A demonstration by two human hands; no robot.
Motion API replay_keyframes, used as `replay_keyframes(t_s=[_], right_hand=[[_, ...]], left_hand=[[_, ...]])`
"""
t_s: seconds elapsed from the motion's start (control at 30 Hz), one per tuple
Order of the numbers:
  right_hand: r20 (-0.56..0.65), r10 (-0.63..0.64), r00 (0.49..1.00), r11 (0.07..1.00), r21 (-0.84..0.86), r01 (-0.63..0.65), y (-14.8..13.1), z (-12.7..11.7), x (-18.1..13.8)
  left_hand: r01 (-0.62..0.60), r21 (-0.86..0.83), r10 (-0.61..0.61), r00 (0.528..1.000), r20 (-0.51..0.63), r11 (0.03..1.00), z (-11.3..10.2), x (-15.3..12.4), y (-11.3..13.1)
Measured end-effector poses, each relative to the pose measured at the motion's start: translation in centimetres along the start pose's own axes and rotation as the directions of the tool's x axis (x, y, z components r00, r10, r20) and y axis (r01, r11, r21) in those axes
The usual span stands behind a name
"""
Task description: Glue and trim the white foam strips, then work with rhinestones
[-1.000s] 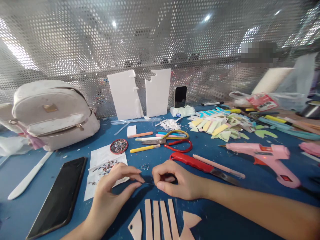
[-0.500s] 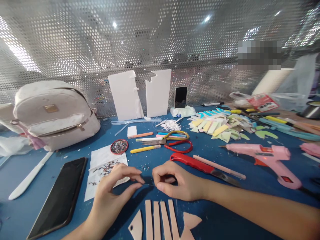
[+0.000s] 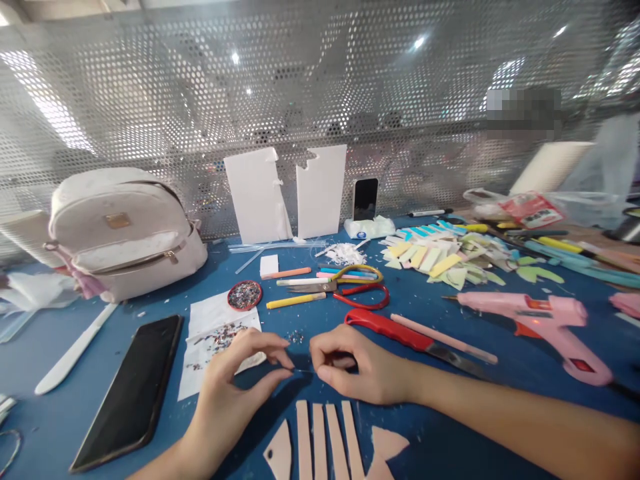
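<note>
**Head view, both hands at the near edge of the table.** The left hand has thumb and forefinger closed in a pinch. Their fingertips grip one end of a thin strand that runs straight across the small gap to the right hand. The right fingers are curled shut, and their tips appear to hold the strand's other end. The strand is too fine to say whether it is thread, wire or a needle.

Just beyond the fingertips lies a scatter of loose sequins. Farther out are a red dish of sequins and the scissors. Under and behind the left fingers is a white paper sprinkled with sequins, and a dark phone lies outside it. On the near side of the fingers, toward the wearer, lie the pink strips, side by side. Beyond the right knuckles lies a red-handled knife, with a pink glue gun well apart.

**Change over the last second.** Only the camera has moved, lifting a little and turning so that the table's contents sit slightly lower and to the right. Both pinches and the gap between them are unchanged, so the work on the strand stands at the same point.
</note>
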State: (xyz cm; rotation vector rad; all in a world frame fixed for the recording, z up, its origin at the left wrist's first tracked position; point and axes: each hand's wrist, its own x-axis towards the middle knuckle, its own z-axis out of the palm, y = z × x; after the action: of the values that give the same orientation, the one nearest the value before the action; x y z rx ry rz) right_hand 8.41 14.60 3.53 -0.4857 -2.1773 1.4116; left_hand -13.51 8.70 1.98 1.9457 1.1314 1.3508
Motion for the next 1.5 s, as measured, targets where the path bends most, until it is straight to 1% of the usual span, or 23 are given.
replay_keyframes(t_s=[0.27, 0.53, 0.67, 0.73, 0.93, 1.23, 1.5], right_hand=[[0.004, -0.019, 1.0, 1.0, -0.019, 0.019, 0.2, 0.12, 0.02], [0.002, -0.055, 0.998, 0.998, -0.036, 0.055, 0.29, 0.26, -0.02], [-0.011, -0.011, 1.0, 0.998, -0.055, 0.01, 0.38, 0.3, -0.09], [-0.024, 0.004, 1.0, 0.998, -0.061, -0.005, 0.39, 0.32, -0.07], [-0.114, -0.07, 0.991, 0.986, -0.157, 0.051, 0.23, 0.23, 0.26], [-0.123, -0.035, 0.992, 0.995, -0.093, 0.023, 0.57, 0.34, 0.51], [-0.133, -0.023, 0.991, 0.991, -0.131, 0.005, 0.46, 0.52, 0.62]], left_hand=[[-0.002, -0.023, 0.002, 1.0, -0.011, 1.0, 0.09, -0.05, 0.25], [-0.004, -0.007, 0.004, 1.0, 0.006, 1.0, 0.08, -0.32, -0.01], [0.011, -0.011, -0.011, 1.0, 0.012, 1.0, 0.12, -0.39, 0.01], [0.007, -0.006, -0.007, 1.0, 0.013, 1.0, 0.14, -0.36, 0.03], [-0.004, 0.017, 0.004, 1.0, 0.016, 1.0, 0.15, -0.3, 0.04], [0.004, 0.017, -0.004, 1.0, 0.012, 1.0, 0.48, -0.13, 0.39], [0.056, -0.02, -0.055, 0.998, 0.022, 0.998, 0.58, -0.18, 0.22]])
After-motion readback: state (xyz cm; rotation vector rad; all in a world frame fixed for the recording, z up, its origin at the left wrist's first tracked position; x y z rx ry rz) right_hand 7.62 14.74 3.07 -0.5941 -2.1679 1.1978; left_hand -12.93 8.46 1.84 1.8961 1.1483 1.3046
